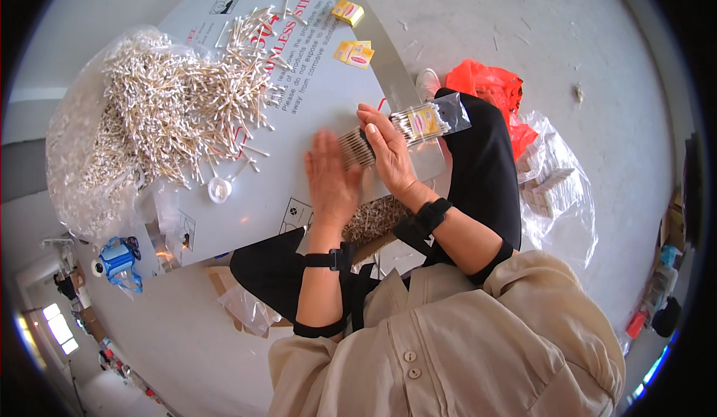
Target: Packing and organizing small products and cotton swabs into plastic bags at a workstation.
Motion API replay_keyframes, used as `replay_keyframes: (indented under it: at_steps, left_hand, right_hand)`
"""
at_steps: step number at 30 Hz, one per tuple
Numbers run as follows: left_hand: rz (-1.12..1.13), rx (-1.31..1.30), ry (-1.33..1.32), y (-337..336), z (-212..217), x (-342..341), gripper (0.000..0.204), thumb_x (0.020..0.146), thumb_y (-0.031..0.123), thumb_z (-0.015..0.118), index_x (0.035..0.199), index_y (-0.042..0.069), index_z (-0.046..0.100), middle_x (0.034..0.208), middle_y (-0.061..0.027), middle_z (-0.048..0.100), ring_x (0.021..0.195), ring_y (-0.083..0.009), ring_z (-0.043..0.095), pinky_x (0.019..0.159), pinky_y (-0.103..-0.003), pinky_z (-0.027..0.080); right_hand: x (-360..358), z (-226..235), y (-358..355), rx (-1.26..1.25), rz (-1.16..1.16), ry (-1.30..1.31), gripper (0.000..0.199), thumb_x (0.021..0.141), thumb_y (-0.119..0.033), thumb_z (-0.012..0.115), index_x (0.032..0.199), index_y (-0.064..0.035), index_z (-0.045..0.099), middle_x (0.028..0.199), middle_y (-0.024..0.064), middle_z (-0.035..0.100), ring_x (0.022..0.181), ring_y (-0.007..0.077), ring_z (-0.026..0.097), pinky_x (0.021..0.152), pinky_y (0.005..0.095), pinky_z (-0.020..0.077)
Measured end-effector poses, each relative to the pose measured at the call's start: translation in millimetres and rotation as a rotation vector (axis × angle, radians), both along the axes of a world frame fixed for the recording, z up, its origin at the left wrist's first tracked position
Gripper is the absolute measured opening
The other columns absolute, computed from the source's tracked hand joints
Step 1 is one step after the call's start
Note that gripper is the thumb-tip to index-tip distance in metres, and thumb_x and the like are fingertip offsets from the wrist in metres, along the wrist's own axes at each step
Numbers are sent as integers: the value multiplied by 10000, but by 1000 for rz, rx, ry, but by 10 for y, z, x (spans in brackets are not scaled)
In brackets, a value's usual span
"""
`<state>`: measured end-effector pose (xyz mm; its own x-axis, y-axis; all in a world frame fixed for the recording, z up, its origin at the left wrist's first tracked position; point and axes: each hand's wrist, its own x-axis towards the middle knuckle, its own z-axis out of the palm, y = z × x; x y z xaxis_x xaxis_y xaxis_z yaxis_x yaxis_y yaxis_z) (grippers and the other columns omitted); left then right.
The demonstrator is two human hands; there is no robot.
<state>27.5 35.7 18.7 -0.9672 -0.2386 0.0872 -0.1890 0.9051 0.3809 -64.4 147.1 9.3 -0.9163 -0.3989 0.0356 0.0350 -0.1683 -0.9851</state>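
Observation:
A clear bag of cotton swabs [441, 122] with a yellow label lies over the table's near right edge, its swabs lined up side by side. My right hand [390, 152] is closed over the bag's middle, thumb on top. Against the left end of the swabs is my left hand [332, 185], blurred by motion, its fingers stretched out and seemingly holding nothing. A large heap of loose cotton swabs [164, 103] spills from a clear plastic bag [63, 156] on the left. Several small yellow labels [355, 53] lie farther back, close to a yellow stack [348, 12].
The metal-sheet table [246, 208] bears a small white round lid [219, 190]. A box of swabs [373, 221] sits below its edge by my lap. On the floor to the right are a red plastic bag [485, 81] and a clear bag with white packs [553, 193].

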Motion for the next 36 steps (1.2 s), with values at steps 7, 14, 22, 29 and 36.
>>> replay_keyframes:
  at_steps: [7, 14, 22, 29, 36]
  left_hand:
    - [403, 1062, 654, -3, -68, -150, 694, 1027, 423, 372, 1508, -36, 170, 1546, -251, 221, 1447, -302, 227, 1184, -417, 155]
    - [339, 1232, 705, 42, -89, -267, 670, 1024, 399, 385, 1501, -34, 200, 1541, -242, 242, 1451, -289, 222, 1190, -424, 156]
    - [189, 647, 390, -117, 27, 62, 696, 964, 361, 532, 1509, 40, 242, 1569, -193, 224, 1461, -313, 206, 1185, -456, 149]
    - [-13, -110, -74, 40, 141, 88, 846, 866, 448, 626, 1515, 77, 230, 1584, -147, 202, 1468, -305, 185, 1172, -544, 140]
    - [-17, -108, -24, 33, 29, 121, 801, 889, 485, 566, 1517, 106, 245, 1580, -131, 227, 1462, -306, 207, 1164, -555, 142]
  right_hand:
    - [37, 25, -104, 9, -43, 88, 373, 1035, -220, 449, 1309, 23, 521, 1434, 146, 445, 1311, 215, 431, 1088, 317, 340]
    - [30, -13, -113, 15, 37, 34, 398, 1037, -239, 449, 1326, 30, 503, 1448, 138, 431, 1321, 207, 418, 1096, 309, 330]
    - [-50, -59, 99, -56, 20, -85, 311, 1014, -156, 491, 1254, 31, 556, 1346, 98, 526, 1205, 157, 517, 1041, 278, 403]
    - [21, 30, 318, 191, -24, 152, 182, 866, -13, 610, 1046, 18, 612, 988, 120, 615, 893, 247, 649, 779, 337, 514]
    - [47, 171, 444, 540, 120, 523, 48, 845, -65, 624, 884, -43, 642, 840, 123, 602, 779, 345, 622, 659, 407, 501]
